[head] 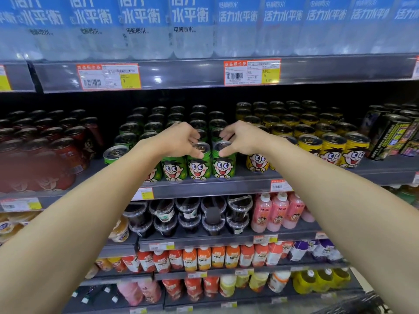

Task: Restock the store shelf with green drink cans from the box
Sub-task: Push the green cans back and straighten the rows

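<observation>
Two bare arms reach into a store shelf, a grey metal ledge with a clear plastic price rail, where green drink cans stand upright in rows running back into shadow. Each can is a short cylinder with a glossy green wrap, a cartoon face with wide round eyes and an open red mouth, and a silvery pull-tab lid. The left hand curls its fingers and thumb around the top rim of one front-row can; the right hand grips the rim of the neighbouring can in the same way. The two cans stand side by side at the front edge, nearly touching. To the left sit dark red cans of the same shape, to the right yellow cans bearing the same face. Above, clear bottles with blue labels fill the upper shelf; below are black lidded plastic cups and pink bottles.
</observation>
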`<state>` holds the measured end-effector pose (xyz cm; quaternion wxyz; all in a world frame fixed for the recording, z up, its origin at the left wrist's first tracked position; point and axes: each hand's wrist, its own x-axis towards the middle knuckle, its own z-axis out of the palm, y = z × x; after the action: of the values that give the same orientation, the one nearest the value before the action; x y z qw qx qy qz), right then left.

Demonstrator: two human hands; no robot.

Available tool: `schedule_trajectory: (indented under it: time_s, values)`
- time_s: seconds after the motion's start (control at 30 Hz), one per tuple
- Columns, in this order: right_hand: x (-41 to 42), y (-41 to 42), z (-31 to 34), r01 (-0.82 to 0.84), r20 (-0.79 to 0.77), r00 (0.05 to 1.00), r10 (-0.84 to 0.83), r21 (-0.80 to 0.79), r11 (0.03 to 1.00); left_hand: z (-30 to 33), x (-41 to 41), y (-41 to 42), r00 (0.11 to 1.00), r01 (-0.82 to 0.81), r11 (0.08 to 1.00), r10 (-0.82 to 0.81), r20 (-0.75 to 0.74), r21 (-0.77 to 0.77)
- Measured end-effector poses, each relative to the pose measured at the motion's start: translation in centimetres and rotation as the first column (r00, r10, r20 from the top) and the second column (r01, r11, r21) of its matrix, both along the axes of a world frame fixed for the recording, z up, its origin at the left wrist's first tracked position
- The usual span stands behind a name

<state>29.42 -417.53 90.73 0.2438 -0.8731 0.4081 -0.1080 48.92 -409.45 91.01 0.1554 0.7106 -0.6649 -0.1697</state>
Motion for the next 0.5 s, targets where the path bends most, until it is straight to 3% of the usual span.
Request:
schedule_trajectory:
  time_s: [0.5]
  values:
    - [0.16, -0.04, 0.76, -0.04, -0.072, 0.997, 0.04, 0.007, 0.999, -0.14, -0.2, 0.4, 1.0, -0.023, 0.999, 0.023, 0.0, -0.024]
